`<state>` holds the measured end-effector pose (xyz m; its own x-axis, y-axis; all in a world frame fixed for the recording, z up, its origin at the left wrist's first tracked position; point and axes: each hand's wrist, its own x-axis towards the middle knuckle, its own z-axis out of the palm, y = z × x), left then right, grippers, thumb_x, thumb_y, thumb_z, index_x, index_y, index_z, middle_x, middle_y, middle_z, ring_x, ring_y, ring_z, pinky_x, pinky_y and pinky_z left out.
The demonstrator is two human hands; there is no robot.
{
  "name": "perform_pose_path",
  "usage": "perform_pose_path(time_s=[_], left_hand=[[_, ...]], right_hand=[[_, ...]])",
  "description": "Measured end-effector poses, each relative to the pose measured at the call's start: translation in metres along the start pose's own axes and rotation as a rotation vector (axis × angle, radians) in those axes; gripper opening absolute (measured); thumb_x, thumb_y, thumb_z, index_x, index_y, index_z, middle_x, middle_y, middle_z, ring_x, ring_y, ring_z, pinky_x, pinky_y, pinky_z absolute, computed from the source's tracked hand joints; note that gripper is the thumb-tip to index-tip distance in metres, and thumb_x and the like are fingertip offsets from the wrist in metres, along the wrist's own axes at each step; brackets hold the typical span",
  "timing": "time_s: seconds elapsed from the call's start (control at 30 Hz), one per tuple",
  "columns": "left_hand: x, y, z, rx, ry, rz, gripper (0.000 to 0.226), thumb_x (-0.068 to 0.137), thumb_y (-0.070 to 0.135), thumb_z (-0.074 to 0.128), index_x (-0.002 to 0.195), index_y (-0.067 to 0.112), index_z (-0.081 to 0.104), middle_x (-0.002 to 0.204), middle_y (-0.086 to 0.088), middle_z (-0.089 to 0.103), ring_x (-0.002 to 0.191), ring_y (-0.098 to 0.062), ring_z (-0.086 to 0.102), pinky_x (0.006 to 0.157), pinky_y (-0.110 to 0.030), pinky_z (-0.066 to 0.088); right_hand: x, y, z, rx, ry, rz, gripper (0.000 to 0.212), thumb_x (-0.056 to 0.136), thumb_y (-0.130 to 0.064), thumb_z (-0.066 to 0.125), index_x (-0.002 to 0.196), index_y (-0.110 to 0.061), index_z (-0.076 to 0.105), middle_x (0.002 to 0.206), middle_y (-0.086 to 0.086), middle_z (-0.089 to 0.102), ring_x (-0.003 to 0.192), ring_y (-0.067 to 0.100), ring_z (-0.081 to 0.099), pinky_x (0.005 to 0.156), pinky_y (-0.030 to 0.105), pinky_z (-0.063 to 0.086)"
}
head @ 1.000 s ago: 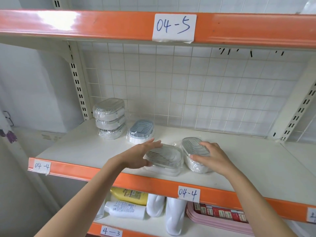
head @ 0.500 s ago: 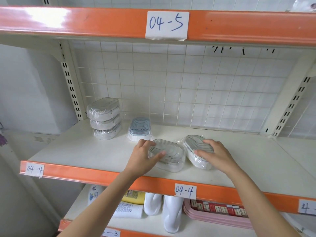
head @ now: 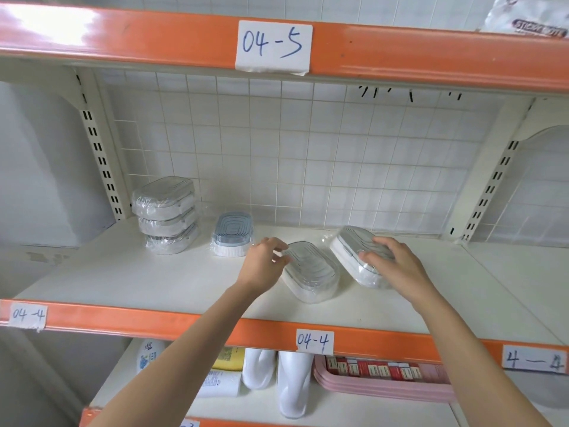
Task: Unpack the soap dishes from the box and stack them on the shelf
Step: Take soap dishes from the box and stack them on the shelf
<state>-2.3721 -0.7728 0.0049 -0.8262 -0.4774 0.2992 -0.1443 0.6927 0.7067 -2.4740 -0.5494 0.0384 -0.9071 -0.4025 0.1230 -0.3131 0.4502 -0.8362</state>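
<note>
On the white shelf board marked 04-4 a stack of three wrapped grey soap dishes stands at the back left. Beside it sits a single blue-topped dish. Near the middle lies a grey wrapped dish; my left hand touches its left end with curled fingertips. My right hand grips another wrapped grey dish, which is tilted with its far end raised off the shelf. The box is out of view.
The orange beam fronts the shelf, with the 04-5 beam overhead and a wire grid at the back. Slotted uprights flank the bay. Below are bottles, white boots and pink trays.
Both dishes have moved deeper onto the shelf. The right dish has been tipped up in my right hand. My left hand slid to the left end of the middle dish.
</note>
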Motion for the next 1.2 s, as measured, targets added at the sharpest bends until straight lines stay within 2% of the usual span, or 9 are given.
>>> perform_pose_path(time_s=[0.13, 0.2, 0.33, 0.4, 0.5, 0.6, 0.67, 0.9, 1.2], left_hand=[[-0.002, -0.001, -0.005, -0.045, -0.030, -0.002, 0.024, 0.093, 0.006, 0.050, 0.113, 0.010, 0.061, 0.115, -0.002, 0.064, 0.087, -0.014, 0.057, 0.077, -0.021, 0.042], [-0.002, -0.006, -0.011, 0.017, 0.003, 0.016, 0.025, 0.091, 0.004, 0.050, 0.113, 0.009, 0.061, 0.114, -0.005, 0.063, 0.088, -0.012, 0.057, 0.079, -0.019, 0.040], [-0.001, -0.018, -0.029, 0.206, 0.068, 0.075, 0.026, 0.090, 0.006, 0.051, 0.114, 0.010, 0.062, 0.114, -0.007, 0.059, 0.107, -0.021, 0.056, 0.084, -0.022, 0.040], [0.004, -0.026, -0.036, 0.308, 0.084, 0.062, 0.030, 0.091, 0.007, 0.048, 0.119, 0.010, 0.060, 0.120, -0.006, 0.055, 0.115, -0.024, 0.049, 0.090, -0.027, 0.039], [0.013, -0.038, -0.038, 0.455, 0.035, -0.002, 0.038, 0.093, 0.011, 0.047, 0.131, 0.009, 0.049, 0.136, -0.007, 0.045, 0.127, -0.027, 0.037, 0.101, -0.031, 0.032], [0.020, -0.048, -0.037, 0.567, -0.068, -0.063, 0.052, 0.095, 0.019, 0.045, 0.144, 0.010, 0.029, 0.154, -0.007, 0.022, 0.143, -0.024, 0.014, 0.116, -0.035, 0.015], [0.022, -0.051, -0.037, 0.593, -0.108, -0.074, 0.057, 0.096, 0.021, 0.043, 0.148, 0.011, 0.020, 0.157, -0.004, 0.014, 0.146, -0.022, 0.007, 0.118, -0.035, 0.009], [0.018, -0.057, -0.044, 0.623, -0.049, 0.022, 0.057, 0.094, 0.019, 0.045, 0.147, 0.016, 0.025, 0.154, -0.001, 0.024, 0.142, -0.020, 0.018, 0.115, -0.030, 0.012], [0.024, -0.075, -0.050, 0.527, 0.032, 0.099, 0.049, 0.092, 0.016, 0.051, 0.139, 0.022, 0.042, 0.140, 0.005, 0.043, 0.130, -0.020, 0.033, 0.107, -0.027, 0.024]], right_hand=[[0.004, -0.021, 0.018, -0.016, -0.074, -0.111, 0.048, 0.079, -0.040, 0.070, 0.123, -0.030, 0.052, 0.128, -0.006, 0.049, 0.119, 0.011, 0.047, 0.099, 0.028, 0.037], [0.007, -0.030, 0.034, -0.054, -0.121, -0.167, 0.046, 0.078, -0.041, 0.070, 0.119, -0.031, 0.051, 0.128, -0.007, 0.048, 0.120, 0.009, 0.044, 0.096, 0.025, 0.034], [0.010, -0.037, 0.059, -0.189, -0.193, -0.226, 0.048, 0.077, -0.050, 0.067, 0.120, -0.035, 0.049, 0.129, -0.003, 0.042, 0.124, 0.013, 0.042, 0.099, 0.027, 0.034], [0.008, -0.035, 0.060, -0.298, -0.221, -0.235, 0.062, 0.075, -0.055, 0.068, 0.129, -0.038, 0.042, 0.138, -0.002, 0.032, 0.130, 0.017, 0.036, 0.105, 0.032, 0.033], [0.000, -0.029, 0.059, -0.451, -0.299, -0.231, 0.092, 0.067, -0.054, 0.074, 0.142, -0.042, 0.021, 0.150, -0.006, 0.007, 0.133, 0.024, 0.033, 0.106, 0.039, 0.035], [-0.002, -0.024, 0.065, -0.470, -0.258, -0.240, 0.096, 0.069, -0.045, 0.075, 0.144, -0.039, 0.016, 0.149, -0.004, 0.002, 0.126, 0.029, 0.041, 0.102, 0.035, 0.039], [0.003, -0.026, 0.072, -0.480, -0.225, -0.249, 0.093, 0.070, -0.042, 0.073, 0.144, -0.038, 0.017, 0.148, -0.001, 0.005, 0.123, 0.030, 0.042, 0.099, 0.035, 0.040], [0.034, -0.047, 0.109, -0.497, -0.157, -0.205, 0.091, 0.070, -0.048, 0.074, 0.142, -0.032, 0.022, 0.143, 0.008, 0.014, 0.115, 0.034, 0.049, 0.094, 0.035, 0.043], [0.064, -0.066, 0.144, -0.518, -0.132, -0.159, 0.097, 0.068, -0.053, 0.075, 0.143, -0.029, 0.019, 0.138, 0.016, 0.020, 0.112, 0.037, 0.050, 0.091, 0.038, 0.044]])
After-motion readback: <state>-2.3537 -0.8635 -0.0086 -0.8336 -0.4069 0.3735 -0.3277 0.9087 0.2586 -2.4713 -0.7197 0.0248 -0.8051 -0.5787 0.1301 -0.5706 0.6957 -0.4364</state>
